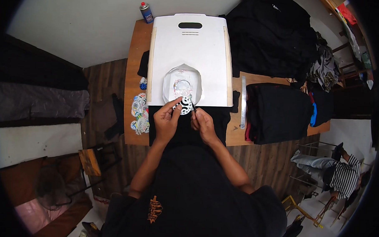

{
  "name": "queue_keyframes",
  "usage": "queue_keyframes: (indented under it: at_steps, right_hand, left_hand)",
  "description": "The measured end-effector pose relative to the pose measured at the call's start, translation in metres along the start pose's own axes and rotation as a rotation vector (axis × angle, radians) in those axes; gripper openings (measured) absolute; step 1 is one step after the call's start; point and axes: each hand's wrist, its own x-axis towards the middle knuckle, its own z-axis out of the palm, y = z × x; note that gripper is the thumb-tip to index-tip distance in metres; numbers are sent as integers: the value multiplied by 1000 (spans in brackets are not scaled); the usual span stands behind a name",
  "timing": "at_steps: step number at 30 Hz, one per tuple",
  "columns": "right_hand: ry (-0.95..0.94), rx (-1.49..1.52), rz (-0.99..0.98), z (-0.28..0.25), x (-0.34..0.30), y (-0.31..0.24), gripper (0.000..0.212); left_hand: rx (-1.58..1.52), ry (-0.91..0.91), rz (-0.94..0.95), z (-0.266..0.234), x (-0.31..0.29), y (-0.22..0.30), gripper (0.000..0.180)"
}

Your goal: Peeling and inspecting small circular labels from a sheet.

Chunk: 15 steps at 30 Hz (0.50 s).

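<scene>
My left hand (pixel 167 119) pinches the edge of a round black-and-white patterned disc (pixel 182 108) between thumb and fingers. At the disc's right edge, my right hand (pixel 204 124) grips a slim black tool (pixel 193 106); its tip is too small to make out. Both hands are just in front of a white panel (pixel 190 47) with a dark handle slot near its far end. Just beyond the disc, a many-sided white paper tray (pixel 168 82) rests on the panel, with thin clear and coloured scraps in it.
Colourful round cut-outs (pixel 140 110) lie left of the panel on the wooden table (pixel 138 41). A spray can (pixel 146 12) stands at the far left corner. To the right are a metal ruler (pixel 243 101) and folded black cloth (pixel 277 113). Another person (pixel 342 176) is at the far right.
</scene>
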Motion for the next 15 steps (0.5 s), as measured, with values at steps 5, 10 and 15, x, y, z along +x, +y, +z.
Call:
queue_keyframes:
  at_steps: [5, 10, 15]
  right_hand:
    - [-6, -10, -13, -1, 1, 2, 33]
    - [-6, -15, -13, -2, 1, 2, 33]
    - [-8, -26, -26, -1, 1, 1, 33]
  left_hand:
    - [11, -4, 3, -1, 0, -1, 29]
    - [0, 1, 4, 0, 0, -1, 29]
    - [11, 1, 13, -1, 1, -2, 29]
